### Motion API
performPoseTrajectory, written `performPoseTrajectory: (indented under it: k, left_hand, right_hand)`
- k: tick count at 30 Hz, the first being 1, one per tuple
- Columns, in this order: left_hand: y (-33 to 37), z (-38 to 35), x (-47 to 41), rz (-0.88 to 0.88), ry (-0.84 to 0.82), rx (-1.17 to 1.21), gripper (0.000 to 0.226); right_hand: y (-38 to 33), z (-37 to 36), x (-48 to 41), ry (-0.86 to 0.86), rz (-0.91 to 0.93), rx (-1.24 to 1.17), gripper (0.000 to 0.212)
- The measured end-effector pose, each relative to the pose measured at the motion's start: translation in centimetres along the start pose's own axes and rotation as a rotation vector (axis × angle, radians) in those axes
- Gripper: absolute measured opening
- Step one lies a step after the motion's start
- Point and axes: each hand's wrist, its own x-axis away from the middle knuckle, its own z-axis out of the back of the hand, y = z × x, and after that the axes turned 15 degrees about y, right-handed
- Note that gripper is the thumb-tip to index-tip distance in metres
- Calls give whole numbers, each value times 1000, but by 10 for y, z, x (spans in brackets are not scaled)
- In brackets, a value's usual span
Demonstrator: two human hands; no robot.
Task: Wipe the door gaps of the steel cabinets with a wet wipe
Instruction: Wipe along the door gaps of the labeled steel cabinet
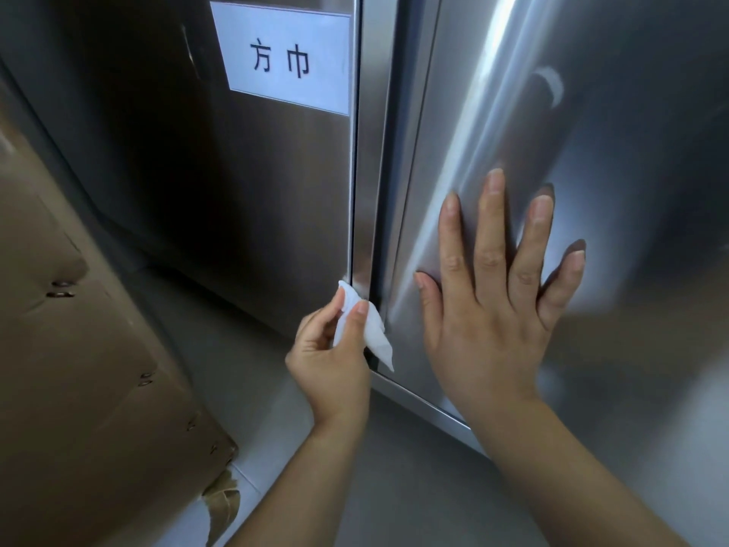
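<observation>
Two steel cabinet doors fill the view, the left door [244, 183] and the right door [591, 132]. Between them runs a vertical steel post with a dark door gap [354, 191] along its left side. My left hand [331, 353] pinches a folded white wet wipe [371, 329] between thumb and fingers. The wipe's upper tip touches the lower end of that gap, and its tail hangs down to the right. My right hand [493, 294] lies flat on the right door, fingers spread and straight.
A white paper label [288, 57] with two black characters is stuck on the left door beside the gap. A stapled brown cardboard box [79, 349] stands close on the left. Grey floor [244, 380] shows below the cabinets.
</observation>
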Motion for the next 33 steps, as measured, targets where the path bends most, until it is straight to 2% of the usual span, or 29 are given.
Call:
performPoseTrajectory:
  k: [6, 17, 26, 33]
  left_hand:
    - [20, -12, -5, -100, -89, 60, 34]
    - [-24, 19, -3, 71, -56, -70, 28]
    - [-3, 2, -4, -40, -103, 15, 29]
    - [-34, 13, 0, 124, -9, -12, 23]
  right_hand:
    - [-1, -2, 0, 29, -10, -21, 58]
    - [-1, -1, 0, 24, -4, -12, 61]
    - [-2, 0, -1, 22, -20, -25, 58]
    - [-3, 0, 0, 27, -29, -12, 59]
